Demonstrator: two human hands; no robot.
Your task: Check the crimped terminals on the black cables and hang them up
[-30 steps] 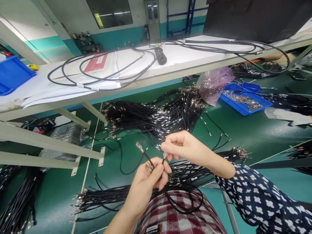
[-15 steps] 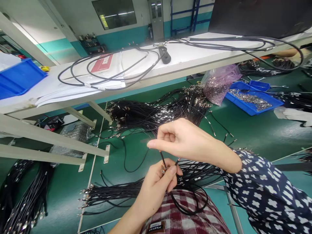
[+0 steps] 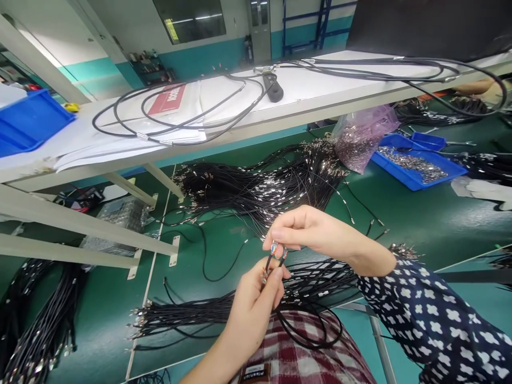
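My left hand (image 3: 256,298) is closed around the ends of a black cable (image 3: 269,262), thumb pressed on top. Short coloured wires show at the two stripped ends, just above my left fingers. My right hand (image 3: 300,229) pinches at those wires from above, fingertips together; exactly which strands it grips I cannot make out. The cable's loop (image 3: 336,330) hangs below, over the checked cloth on my lap. Behind my hands, a bundle of black cables (image 3: 188,314) lies across the green table's near side.
A large heap of black cables (image 3: 256,186) lies farther back, beside a pink bag of small metal parts (image 3: 356,141) and a blue tray (image 3: 420,184) of metal pieces. A white shelf (image 3: 224,117) with coiled cable crosses above. More cables (image 3: 44,325) lie at left.
My right hand has come down slightly and its fingers have closed at the cable ends. Coloured wires now show between my hands. My left hand has shifted slightly left.
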